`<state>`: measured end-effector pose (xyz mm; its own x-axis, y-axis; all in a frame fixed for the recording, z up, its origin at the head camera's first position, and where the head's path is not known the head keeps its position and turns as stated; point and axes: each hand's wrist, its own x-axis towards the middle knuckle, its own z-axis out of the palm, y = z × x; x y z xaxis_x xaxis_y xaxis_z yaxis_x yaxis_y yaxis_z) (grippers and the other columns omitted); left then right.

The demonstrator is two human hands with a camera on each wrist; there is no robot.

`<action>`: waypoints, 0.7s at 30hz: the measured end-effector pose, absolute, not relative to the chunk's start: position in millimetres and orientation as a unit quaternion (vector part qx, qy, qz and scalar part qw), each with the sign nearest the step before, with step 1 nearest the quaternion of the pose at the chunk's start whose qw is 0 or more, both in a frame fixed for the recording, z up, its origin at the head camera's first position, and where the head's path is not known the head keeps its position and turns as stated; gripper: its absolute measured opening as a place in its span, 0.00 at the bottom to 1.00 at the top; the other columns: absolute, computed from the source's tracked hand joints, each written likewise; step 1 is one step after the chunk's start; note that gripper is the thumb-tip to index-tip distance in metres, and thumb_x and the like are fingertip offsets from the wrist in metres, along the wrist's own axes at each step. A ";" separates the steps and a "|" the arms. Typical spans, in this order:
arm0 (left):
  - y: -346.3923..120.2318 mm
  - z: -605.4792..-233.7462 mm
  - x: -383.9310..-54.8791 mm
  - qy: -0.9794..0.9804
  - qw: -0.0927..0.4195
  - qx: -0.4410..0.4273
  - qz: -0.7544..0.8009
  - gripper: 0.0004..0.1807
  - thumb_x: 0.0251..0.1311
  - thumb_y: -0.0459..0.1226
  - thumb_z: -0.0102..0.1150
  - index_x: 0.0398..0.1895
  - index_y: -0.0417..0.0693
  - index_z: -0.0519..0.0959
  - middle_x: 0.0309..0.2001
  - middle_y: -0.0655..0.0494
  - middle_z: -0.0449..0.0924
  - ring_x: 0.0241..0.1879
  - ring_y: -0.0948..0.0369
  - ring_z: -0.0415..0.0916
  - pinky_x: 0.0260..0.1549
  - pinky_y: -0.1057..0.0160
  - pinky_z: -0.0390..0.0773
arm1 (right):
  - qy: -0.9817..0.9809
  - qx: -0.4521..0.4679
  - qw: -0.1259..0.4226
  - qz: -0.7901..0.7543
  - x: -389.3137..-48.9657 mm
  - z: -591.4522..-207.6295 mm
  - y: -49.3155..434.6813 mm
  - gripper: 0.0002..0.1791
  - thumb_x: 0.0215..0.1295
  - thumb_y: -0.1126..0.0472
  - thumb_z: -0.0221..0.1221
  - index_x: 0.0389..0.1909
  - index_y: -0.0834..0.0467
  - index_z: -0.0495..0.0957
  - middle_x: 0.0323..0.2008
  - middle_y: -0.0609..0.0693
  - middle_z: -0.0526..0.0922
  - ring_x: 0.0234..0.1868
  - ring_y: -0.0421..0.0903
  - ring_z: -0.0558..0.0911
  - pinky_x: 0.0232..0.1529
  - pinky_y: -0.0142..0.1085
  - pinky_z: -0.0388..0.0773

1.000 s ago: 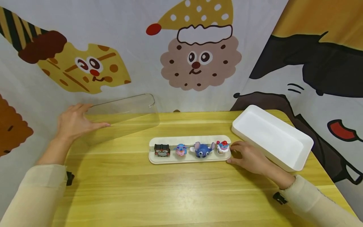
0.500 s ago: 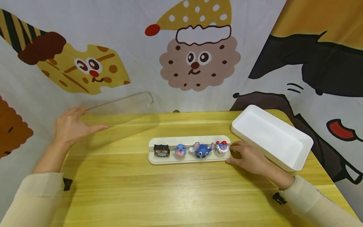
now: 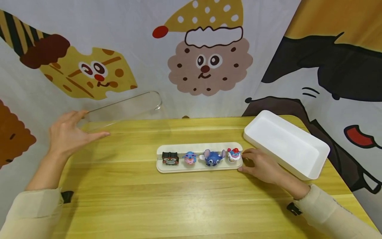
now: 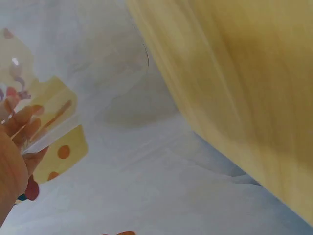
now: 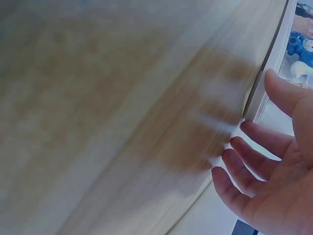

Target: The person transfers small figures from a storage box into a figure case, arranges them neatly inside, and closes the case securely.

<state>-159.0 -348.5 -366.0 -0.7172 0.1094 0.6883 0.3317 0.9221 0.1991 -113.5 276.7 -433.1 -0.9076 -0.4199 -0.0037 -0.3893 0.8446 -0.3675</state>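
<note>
At the left in the head view, my left hand (image 3: 67,134) holds a clear plastic cover (image 3: 126,108) by its left end, thumb in front and fingers behind. The cover hangs tilted above the table's back edge; in the left wrist view its transparent wall (image 4: 54,134) is hard to make out. My right hand (image 3: 262,165) grips the right end of a cream display base (image 3: 200,168), which lies flat. Along the base stand a dark book-shaped figurine (image 3: 170,158), a small blue-and-pink figurine (image 3: 190,158), a blue big-eared figurine (image 3: 213,158) and a cupcake-like figurine (image 3: 234,155).
A white rectangular tray (image 3: 286,144) sits at an angle behind my right hand. The wooden table (image 3: 167,202) ends at the back against a printed cloth (image 3: 143,49) with cartoon pictures.
My left hand has moved left and a little toward me, raising and tilting the clear cover off the table. The right hand, base and figurines have stayed in place.
</note>
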 end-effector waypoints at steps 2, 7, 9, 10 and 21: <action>-344.9 -363.0 -157.1 -0.910 0.363 -0.124 -0.155 0.69 0.33 0.90 0.48 0.50 0.34 0.86 0.43 0.32 0.85 0.36 0.35 0.79 0.20 0.39 0.72 | 0.959 -0.212 0.042 -0.183 -113.6 -433.2 276.8 0.29 0.61 0.47 0.75 0.54 0.66 0.85 0.56 0.61 0.83 0.58 0.62 0.81 0.59 0.59 0.80; -334.8 -355.5 -152.2 -0.909 0.364 -0.123 -0.159 0.70 0.33 0.91 0.47 0.51 0.34 0.85 0.46 0.33 0.86 0.40 0.35 0.80 0.28 0.37 0.75 | 0.959 -0.212 0.041 -0.181 -114.1 -433.6 277.1 0.29 0.61 0.47 0.75 0.54 0.66 0.85 0.56 0.61 0.83 0.58 0.62 0.81 0.60 0.59 0.80; -330.8 -352.1 -150.1 -0.910 0.362 -0.122 -0.162 0.71 0.32 0.91 0.47 0.52 0.34 0.85 0.47 0.33 0.86 0.42 0.35 0.80 0.30 0.36 0.76 | 0.959 -0.211 0.041 -0.182 -114.1 -434.1 277.2 0.29 0.61 0.47 0.75 0.54 0.66 0.85 0.56 0.62 0.83 0.58 0.62 0.81 0.60 0.59 0.80; -328.9 -350.6 -149.2 -0.910 0.361 -0.123 -0.163 0.71 0.32 0.91 0.47 0.52 0.34 0.85 0.48 0.33 0.86 0.43 0.35 0.80 0.31 0.36 0.76 | 0.959 -0.211 0.041 -0.183 -114.0 -434.3 277.3 0.30 0.61 0.47 0.75 0.54 0.66 0.85 0.57 0.62 0.83 0.58 0.62 0.81 0.60 0.59 0.80; -306.8 -332.1 -142.5 -0.905 0.360 -0.140 -0.179 0.71 0.31 0.90 0.49 0.53 0.35 0.86 0.50 0.35 0.86 0.47 0.36 0.80 0.34 0.34 0.77 | 0.959 -0.214 0.041 -0.183 -114.4 -435.6 277.6 0.29 0.61 0.47 0.75 0.54 0.66 0.85 0.56 0.62 0.83 0.58 0.62 0.81 0.59 0.59 0.80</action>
